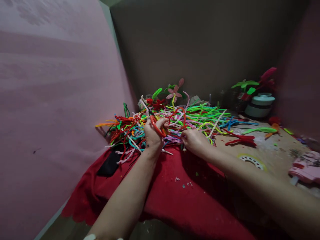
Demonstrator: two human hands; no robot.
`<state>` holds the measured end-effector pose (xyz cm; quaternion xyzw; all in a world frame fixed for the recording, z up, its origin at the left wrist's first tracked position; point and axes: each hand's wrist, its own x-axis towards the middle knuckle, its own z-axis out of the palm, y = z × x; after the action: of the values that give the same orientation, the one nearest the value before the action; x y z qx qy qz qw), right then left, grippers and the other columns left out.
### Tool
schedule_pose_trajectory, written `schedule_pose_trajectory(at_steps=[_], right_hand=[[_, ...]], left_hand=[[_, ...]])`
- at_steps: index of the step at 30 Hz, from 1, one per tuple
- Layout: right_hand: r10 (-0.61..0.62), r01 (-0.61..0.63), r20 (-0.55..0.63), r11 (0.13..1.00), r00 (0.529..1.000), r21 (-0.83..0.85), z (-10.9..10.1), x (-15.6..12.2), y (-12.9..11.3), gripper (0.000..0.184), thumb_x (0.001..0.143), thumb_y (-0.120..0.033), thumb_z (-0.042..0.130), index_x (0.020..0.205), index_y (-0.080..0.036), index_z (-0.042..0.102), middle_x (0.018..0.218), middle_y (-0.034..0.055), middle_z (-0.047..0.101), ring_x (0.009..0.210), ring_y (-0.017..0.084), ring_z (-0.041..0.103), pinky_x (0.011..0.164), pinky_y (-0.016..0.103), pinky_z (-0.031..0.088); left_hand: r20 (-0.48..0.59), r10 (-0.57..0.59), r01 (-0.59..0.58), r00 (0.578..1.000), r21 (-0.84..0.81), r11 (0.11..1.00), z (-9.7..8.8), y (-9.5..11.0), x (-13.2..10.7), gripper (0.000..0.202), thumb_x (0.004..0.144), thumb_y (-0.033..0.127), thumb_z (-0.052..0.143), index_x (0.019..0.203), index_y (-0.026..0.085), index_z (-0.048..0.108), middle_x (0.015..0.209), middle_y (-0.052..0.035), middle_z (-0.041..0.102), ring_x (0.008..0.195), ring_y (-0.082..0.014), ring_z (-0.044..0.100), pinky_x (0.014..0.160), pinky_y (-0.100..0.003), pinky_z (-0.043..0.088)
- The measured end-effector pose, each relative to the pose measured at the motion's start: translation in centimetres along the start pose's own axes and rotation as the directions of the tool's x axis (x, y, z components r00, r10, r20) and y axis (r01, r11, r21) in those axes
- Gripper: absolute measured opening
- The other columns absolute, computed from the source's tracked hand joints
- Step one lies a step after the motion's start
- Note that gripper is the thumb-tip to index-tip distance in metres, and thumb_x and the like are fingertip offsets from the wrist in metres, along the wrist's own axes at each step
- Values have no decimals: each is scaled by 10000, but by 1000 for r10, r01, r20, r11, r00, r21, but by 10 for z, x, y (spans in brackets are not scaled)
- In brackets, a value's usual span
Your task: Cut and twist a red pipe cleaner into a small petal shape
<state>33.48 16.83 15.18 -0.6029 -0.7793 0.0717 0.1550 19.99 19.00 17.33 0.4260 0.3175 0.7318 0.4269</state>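
Observation:
My left hand (153, 135) is closed around scissors (157, 127) with orange-red loop handles, blades angled up and away. A pale pink pipe cleaner (143, 101) rises beside the blades. Just to the right, my right hand (194, 141) is closed in a pinch low at the near edge of the heap, and its fingertips hide whatever they hold. Under and beyond both hands spreads a big tangled heap of pipe cleaners (202, 113) in green, red, pink, blue, white and yellow. A pink pipe-cleaner flower (174, 93) stands behind it.
A red cloth (170, 190) with small scraps covers the table front; a black object (109, 163) lies at left. At right are red pipe-cleaner pieces (241, 138), a white ring with holes (251, 161), a pink glue gun (306, 166) and a lidded jar (260, 105). Walls close in left and behind.

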Motion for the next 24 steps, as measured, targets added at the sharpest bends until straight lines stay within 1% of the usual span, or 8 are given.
schedule_pose_trajectory(at_steps=[4,7,9,12,15,18,21,24], right_hand=[[3,-5,-35,999,999,-53,12,5,-9,263,820,-202,447,921,-161,686,950,143,665,831,257,638,639,307,417],[16,-21,-79,998,997,-60,13,2,-10,261,835,-204,428,912,-180,676,925,122,672,801,239,641,619,293,409],[40,-47,-113,997,993,-53,8,-2,-7,252,830,-194,423,885,-167,668,877,123,680,784,234,639,613,286,399],[66,-71,-171,997,983,-18,-6,-11,0,223,822,-200,429,842,-164,648,795,99,682,732,203,629,608,268,384],[59,-13,-308,989,950,150,-19,-26,10,177,809,-207,454,766,-171,622,699,54,656,628,159,589,587,248,370],[49,90,-417,948,907,306,-22,-45,19,149,801,-216,476,734,-170,601,619,26,609,560,140,542,558,242,358],[4,163,-421,919,907,359,-15,-60,23,152,813,-232,473,752,-168,596,618,19,592,549,135,523,550,246,354],[-20,194,-424,907,906,373,-7,-68,25,147,819,-235,471,792,-164,596,660,26,607,581,141,533,577,258,363]], left_hand=[[-28,30,-31,999,-20,999,-12,1,1,250,592,191,638,817,127,546,566,22,596,402,-84,516,376,-186,407],[-41,-8,9,999,22,1000,-18,2,3,184,606,217,623,740,113,553,510,24,566,380,-83,499,363,-186,397],[-35,-22,23,999,39,999,-19,3,2,185,609,222,623,741,108,559,490,31,547,369,-80,491,361,-183,393],[3,3,-3,1000,45,999,-17,6,-1,281,622,230,641,867,120,560,559,14,595,397,-86,518,371,-182,407],[10,-2,2,1000,53,999,-13,6,-7,376,615,241,685,944,145,531,645,-7,643,419,-92,540,374,-183,422],[91,-113,111,989,27,993,-8,3,-14,394,613,250,721,941,153,526,676,-8,650,434,-98,560,384,-190,436],[250,-281,279,927,43,959,-1,-2,-23,338,626,288,731,865,115,566,627,-24,638,443,-108,570,399,-201,451],[267,-327,318,907,76,945,5,-2,-32,343,616,280,739,861,97,583,636,-37,645,448,-105,575,411,-203,468]])
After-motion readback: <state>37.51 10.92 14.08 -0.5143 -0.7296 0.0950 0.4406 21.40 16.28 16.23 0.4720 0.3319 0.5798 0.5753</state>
